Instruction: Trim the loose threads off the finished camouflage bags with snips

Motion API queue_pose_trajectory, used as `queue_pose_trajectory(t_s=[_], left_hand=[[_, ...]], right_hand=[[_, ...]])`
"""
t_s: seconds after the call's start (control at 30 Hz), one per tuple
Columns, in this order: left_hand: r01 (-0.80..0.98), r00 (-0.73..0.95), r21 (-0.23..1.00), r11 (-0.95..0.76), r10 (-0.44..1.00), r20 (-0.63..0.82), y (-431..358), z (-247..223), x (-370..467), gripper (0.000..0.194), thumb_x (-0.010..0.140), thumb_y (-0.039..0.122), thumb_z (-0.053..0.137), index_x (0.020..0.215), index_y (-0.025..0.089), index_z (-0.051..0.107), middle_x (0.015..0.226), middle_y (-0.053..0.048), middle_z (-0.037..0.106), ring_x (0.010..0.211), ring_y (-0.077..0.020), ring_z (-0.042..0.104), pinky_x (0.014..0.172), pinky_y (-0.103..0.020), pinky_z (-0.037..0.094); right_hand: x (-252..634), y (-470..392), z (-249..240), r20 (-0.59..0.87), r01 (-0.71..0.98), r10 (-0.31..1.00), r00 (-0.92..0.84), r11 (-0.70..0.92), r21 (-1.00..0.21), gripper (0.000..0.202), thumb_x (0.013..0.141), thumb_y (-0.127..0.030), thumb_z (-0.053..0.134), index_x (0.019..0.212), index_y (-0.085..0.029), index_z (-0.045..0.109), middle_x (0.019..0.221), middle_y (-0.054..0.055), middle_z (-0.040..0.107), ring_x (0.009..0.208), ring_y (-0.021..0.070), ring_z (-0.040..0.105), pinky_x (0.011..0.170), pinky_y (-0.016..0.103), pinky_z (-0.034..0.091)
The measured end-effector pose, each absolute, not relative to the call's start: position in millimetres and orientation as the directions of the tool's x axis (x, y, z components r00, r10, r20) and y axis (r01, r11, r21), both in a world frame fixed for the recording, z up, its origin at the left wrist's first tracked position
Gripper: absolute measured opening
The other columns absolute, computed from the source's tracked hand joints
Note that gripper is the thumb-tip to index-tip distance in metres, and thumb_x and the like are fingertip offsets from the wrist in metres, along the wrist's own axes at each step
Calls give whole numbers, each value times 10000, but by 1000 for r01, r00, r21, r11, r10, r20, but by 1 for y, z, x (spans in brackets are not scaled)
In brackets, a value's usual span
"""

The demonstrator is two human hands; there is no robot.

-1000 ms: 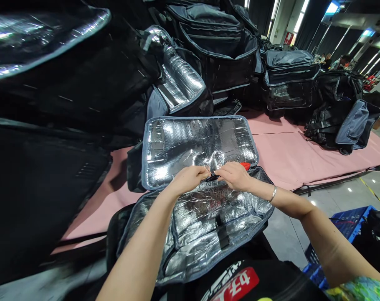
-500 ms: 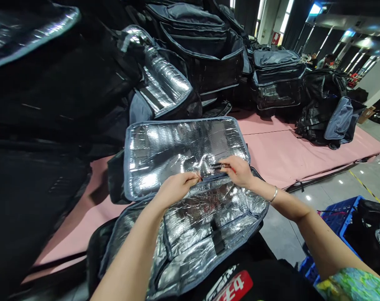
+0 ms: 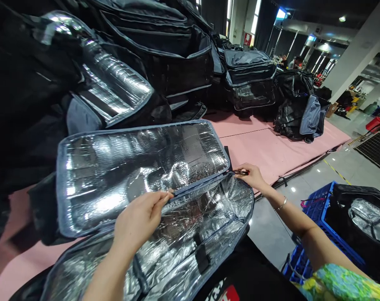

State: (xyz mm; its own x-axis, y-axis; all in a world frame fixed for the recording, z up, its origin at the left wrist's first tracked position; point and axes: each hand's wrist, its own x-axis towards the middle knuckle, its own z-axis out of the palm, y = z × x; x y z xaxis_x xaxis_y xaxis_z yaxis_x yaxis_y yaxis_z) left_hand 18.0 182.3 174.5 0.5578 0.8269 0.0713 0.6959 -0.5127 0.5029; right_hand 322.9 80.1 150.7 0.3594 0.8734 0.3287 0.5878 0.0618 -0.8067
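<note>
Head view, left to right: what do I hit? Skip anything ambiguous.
Left hand on the open bag's seam → right hand with a small dark tool → black bag with a grey-blue pocket on the pink surface → silver-lined black bag at the right edge.

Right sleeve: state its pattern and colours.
The sleeve is blotchy blue, green and yellow; best seen in the head view.

From the wearer's head, the single camera faces forward and down, at arm's reach above both hands' fingers [image 3: 164, 195], while the far room [image 3: 305, 46] beyond them appears perhaps too small to read.
</note>
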Motion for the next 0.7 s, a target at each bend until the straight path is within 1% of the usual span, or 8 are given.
queue_pose_trajectory(t_s=[0.13,0.23,0.3,0.4,0.47,0.53,0.6,0.7], left_hand=[[644,566,532,-550,810,152,181,170,14,390,797,501,351,878,242,631,965,-50,687,863,-225,605,689,-309,456],[645,565,528,-552,810,157,182,169,15,394,744,545,418,841,243,653,902,-48,692,826,-222,604,641,-294,444],[704,520,502,-502,846,116,184,171,19,387,758,527,407,834,248,664,921,-49,694,811,-221,604,596,-284,426],[816,427,443,-372,904,-27,187,179,27,356,785,498,413,861,269,675,950,-38,700,737,-217,605,534,-269,390],[846,399,426,-321,911,-106,190,184,30,324,781,492,446,869,284,679,943,-23,707,716,-218,608,527,-262,380],[845,401,438,-307,906,-139,193,187,31,300,770,487,474,861,291,682,916,-12,714,705,-216,611,531,-256,379],[836,404,454,-307,905,-133,195,187,30,280,752,482,496,833,291,685,887,-5,718,674,-206,607,521,-247,371],[814,408,477,-330,911,-66,195,182,29,266,721,478,515,787,286,685,857,0,719,647,-195,596,495,-237,355]], right_hand=[[314,89,150,204,513,909,362,-12,-858,157,698,-200,638,845,-193,693,890,44,672,852,174,595,799,290,440],[321,100,153,64,400,941,333,-80,-913,126,687,-233,642,777,-151,675,815,43,670,793,171,592,751,283,446],[328,106,157,-9,351,966,260,-103,-931,144,672,-261,652,729,-129,657,732,25,653,712,150,579,689,262,445],[336,110,166,-102,284,984,147,-140,-948,215,631,-320,688,666,-117,625,653,3,607,643,123,542,636,241,427],[340,112,171,-142,253,985,94,-162,-954,269,594,-358,718,650,-118,611,626,-6,579,616,114,521,607,234,414],[343,112,174,-168,231,984,61,-177,-957,310,557,-383,745,638,-123,597,603,-16,553,589,107,499,572,226,399],[346,111,173,-177,215,983,43,-182,-960,334,534,-397,761,623,-129,584,591,-24,535,573,101,482,550,220,385],[345,110,168,-164,193,985,61,-173,-966,346,541,-420,755,642,-133,592,612,-20,547,586,102,485,563,224,389]])
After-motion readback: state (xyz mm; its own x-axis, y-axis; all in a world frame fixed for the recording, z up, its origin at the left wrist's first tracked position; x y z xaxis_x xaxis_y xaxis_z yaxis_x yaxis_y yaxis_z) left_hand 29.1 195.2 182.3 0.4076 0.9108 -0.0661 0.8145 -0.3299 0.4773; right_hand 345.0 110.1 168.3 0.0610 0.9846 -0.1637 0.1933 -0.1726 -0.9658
